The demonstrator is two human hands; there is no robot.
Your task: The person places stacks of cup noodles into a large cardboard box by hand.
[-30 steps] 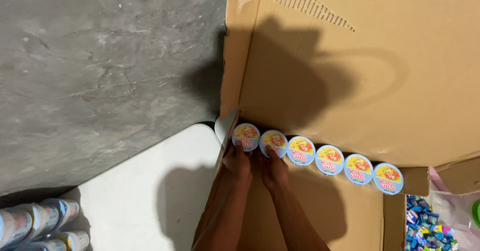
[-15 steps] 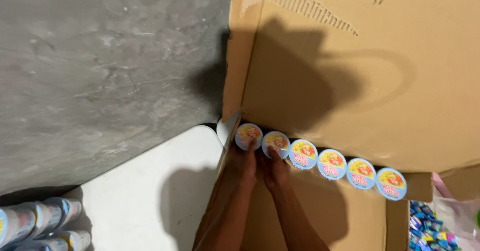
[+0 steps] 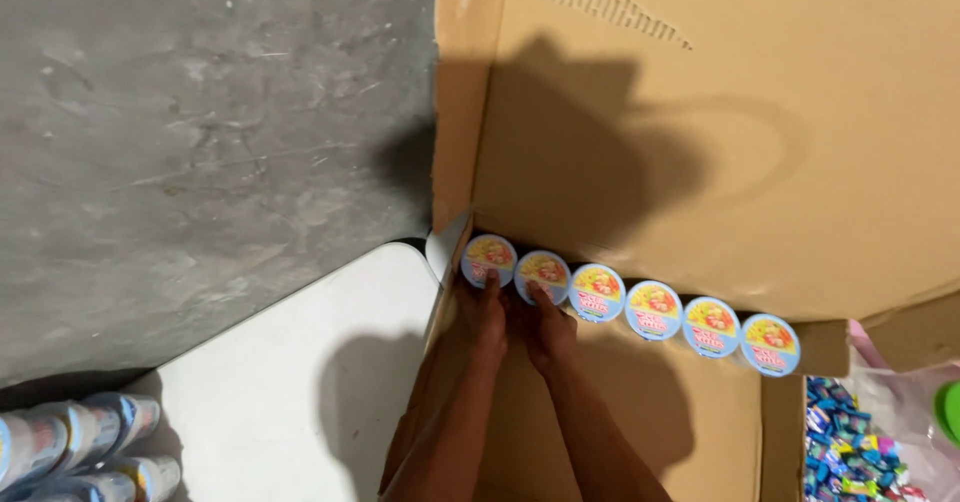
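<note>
A large open cardboard box (image 3: 720, 142) lies on a white table (image 3: 270, 412). Inside, along the far wall, stands a row of several round cups with blue-rimmed yellow lids (image 3: 655, 310). My left hand (image 3: 482, 312) reaches into the box and rests its fingers on the leftmost cup (image 3: 489, 259) in the corner. Right beside it, my right hand (image 3: 548, 328) touches the second cup (image 3: 543, 275). Both forearms come up from the bottom edge over the box floor. Neither hand has a cup lifted.
A bundle of wrapped blue-topped cups (image 3: 80, 447) lies at the table's bottom left. Grey concrete floor (image 3: 200, 122) shows beyond the table. At the bottom right sit a heap of small colourful sweets (image 3: 845, 457) and a green round object (image 3: 950, 412).
The view has shifted slightly. Both hands stay pressed against the two leftmost cups in the box corner, with no clear movement of the row.
</note>
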